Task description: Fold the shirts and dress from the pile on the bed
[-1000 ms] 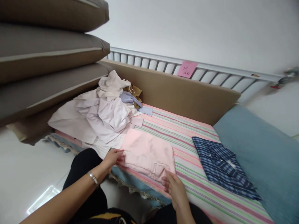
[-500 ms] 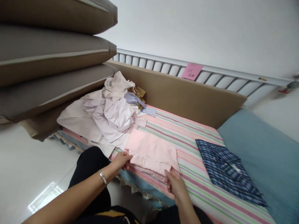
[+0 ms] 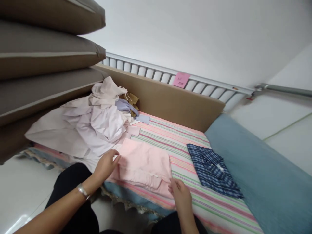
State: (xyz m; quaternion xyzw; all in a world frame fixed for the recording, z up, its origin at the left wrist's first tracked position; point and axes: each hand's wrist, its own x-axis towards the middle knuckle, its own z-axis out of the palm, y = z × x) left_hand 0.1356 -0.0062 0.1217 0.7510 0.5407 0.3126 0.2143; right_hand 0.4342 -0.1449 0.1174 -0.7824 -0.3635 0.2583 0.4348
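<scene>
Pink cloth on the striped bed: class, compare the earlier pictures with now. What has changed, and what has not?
The left hand has left the near fold's left end and moved away from the wearer, up the pink cloth's left side; its present hold is unclear. The right hand stays at the near right corner. The plaid garment and pale clothes pile stayed put.

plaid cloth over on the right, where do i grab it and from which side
I'd pinch the plaid cloth by its near left corner, coming in low from the left, where the right hand is. It lies flat, so fingertips probably need to slip under the edge. That corner sits over open striped sheet, while the right edge lies along the blue padding.
</scene>
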